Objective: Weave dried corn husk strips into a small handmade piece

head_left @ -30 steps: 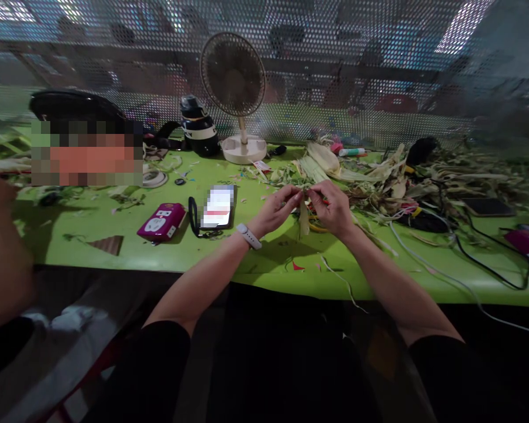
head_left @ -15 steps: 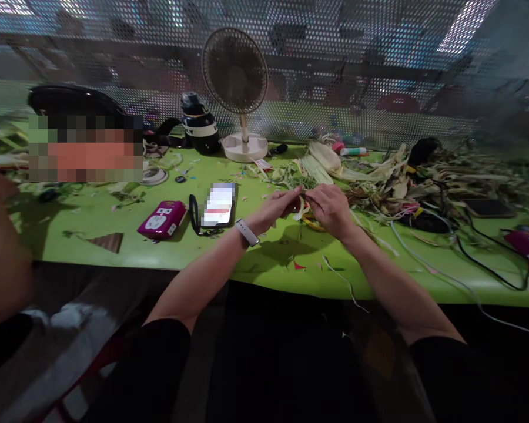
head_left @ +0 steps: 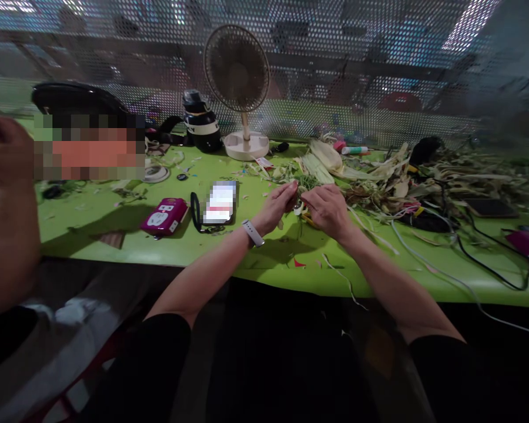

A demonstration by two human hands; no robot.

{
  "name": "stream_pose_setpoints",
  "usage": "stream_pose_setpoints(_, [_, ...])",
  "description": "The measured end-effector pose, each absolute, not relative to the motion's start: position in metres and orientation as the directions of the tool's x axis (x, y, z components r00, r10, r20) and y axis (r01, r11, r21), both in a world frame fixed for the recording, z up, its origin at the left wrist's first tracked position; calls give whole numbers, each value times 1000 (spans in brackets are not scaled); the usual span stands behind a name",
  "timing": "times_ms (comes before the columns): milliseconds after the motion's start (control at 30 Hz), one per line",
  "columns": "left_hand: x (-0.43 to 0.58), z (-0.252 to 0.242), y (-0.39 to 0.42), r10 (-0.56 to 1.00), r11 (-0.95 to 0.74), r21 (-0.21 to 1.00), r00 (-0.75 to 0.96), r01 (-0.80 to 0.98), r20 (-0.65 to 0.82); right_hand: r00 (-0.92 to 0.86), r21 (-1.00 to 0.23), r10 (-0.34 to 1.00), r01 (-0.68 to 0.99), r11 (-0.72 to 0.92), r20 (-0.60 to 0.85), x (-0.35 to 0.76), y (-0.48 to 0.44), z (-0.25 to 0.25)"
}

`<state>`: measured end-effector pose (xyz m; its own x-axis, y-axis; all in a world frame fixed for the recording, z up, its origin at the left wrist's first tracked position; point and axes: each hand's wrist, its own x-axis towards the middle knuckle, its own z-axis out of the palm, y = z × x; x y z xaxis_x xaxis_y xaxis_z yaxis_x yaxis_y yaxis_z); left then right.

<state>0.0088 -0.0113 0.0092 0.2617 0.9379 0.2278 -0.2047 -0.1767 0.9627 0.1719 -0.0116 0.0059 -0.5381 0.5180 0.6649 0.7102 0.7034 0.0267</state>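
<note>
My left hand [head_left: 280,205], with a pale watch band at the wrist, is held over the green table [head_left: 264,258], its fingers bent together. Close beside it, my right hand [head_left: 328,208] has its fingers curled in a pinch. Whatever lies between the fingertips is too small and hidden to name. Partly under the right hand shows a yellow, curved thing [head_left: 308,220], mostly covered. Just behind the hands is a heap of dry husks and plant stems [head_left: 370,176], with pale husk leaves [head_left: 326,160] on top.
To the left lie a phone [head_left: 220,202] with a strap and a purple power socket [head_left: 164,217]. A desk fan [head_left: 245,145] and a black bottle [head_left: 201,126] stand behind. Cables [head_left: 427,258] trail on the right. A co-worker's arm [head_left: 9,217] is at the far left.
My hands have drawn slightly apart at the fingertips, and my left hand has turned a little. At the far left, the co-worker's forearm and hand have come up into view.
</note>
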Motion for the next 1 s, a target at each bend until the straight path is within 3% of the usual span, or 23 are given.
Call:
stream_pose_setpoints(200, [-1,10,-6,893,-257,951,336,-170,301,-489,-37,507,693,720,710,168,-18,7])
stream_pose_setpoints(400, [-11,9,-1,819,-415,910,436,1,373,-233,-342,583,620,706,778,178,-21,21])
stream_pose_setpoints(633, [-11,5,6,753,-581,808,438,93,492,-391,-549,750,514,659,533,179,-11,22])
stream_pose_setpoints(867, [-14,6,10,755,-602,795,378,77,535,-389,-618,763,447,647,517,184,-8,27])
stream_pose_setpoints(1000, [-15,8,8,777,-520,854,420,12,468,-394,-658,770,405,635,501,187,-7,28])
